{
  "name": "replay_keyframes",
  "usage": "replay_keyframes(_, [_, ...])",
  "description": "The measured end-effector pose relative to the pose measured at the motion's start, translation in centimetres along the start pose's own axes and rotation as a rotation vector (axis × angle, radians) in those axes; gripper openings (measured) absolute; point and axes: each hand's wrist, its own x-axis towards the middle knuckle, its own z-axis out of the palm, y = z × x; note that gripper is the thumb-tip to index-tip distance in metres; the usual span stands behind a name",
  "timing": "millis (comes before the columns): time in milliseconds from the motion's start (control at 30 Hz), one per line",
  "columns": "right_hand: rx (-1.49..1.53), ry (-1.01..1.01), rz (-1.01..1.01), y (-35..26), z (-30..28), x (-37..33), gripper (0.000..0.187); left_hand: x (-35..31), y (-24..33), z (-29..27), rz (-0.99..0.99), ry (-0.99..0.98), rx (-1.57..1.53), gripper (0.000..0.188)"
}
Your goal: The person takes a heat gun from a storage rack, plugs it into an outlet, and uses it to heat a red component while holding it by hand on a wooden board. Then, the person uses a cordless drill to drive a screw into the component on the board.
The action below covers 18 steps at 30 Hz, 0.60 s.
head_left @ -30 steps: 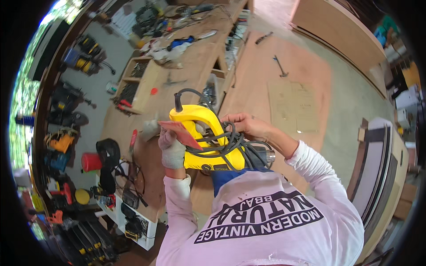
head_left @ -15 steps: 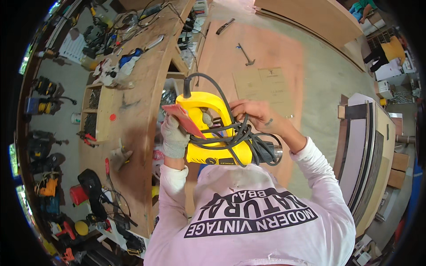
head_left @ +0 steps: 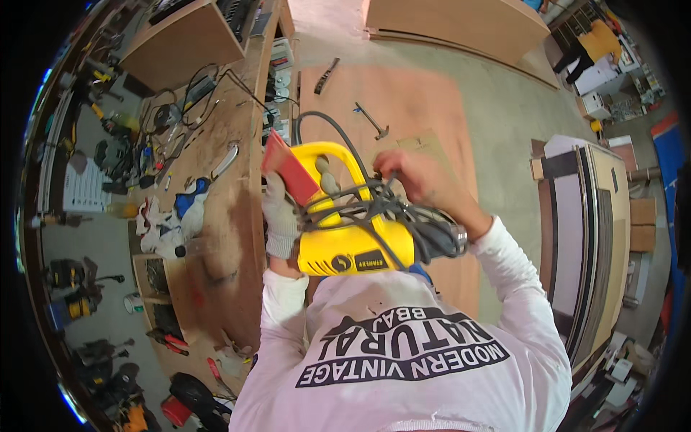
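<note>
A yellow heat gun [head_left: 314,248] is in front of my chest, its dark nozzle end toward the right. My left hand [head_left: 279,212], in a pale knit glove, is closed round its handle, with gloved fingertips showing through the handle opening. That same hand pinches a flat red piece [head_left: 291,171] against the gun; what it is exactly I cannot tell. Several turns of black cord [head_left: 389,210] lie round the handle and body, and a loop rises above the handle. My bare right hand [head_left: 412,175], somewhat blurred, has its fingers curled on the cord right of the handle.
On the left runs a wooden workbench [head_left: 241,173] with cables, gloves, a knife [head_left: 225,161] and red-handled pliers [head_left: 169,340]. A hammer [head_left: 374,121] and cardboard [head_left: 425,147] lie on a reddish sheet [head_left: 439,97]. Upright panels [head_left: 594,237] stand right. A person in yellow [head_left: 597,45] is far right.
My view has swung left, showing more of the bench's far end. The cord lies more bunched toward the nozzle, and my right hand has curled tighter. The red piece has tilted more upright.
</note>
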Motion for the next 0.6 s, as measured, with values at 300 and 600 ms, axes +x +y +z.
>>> replay_keyframes(300, [0.17,-0.122,0.001,6.0,-5.6,3.8,0.026,9.7,-1.0,-0.8,-0.135,0.089,-0.064,0.075])
replay_keyframes(600, [0.858,-0.324,0.339,14.0,-7.3,3.7,0.025,13.7,-3.4,2.4,0.171,0.128,0.272,0.077])
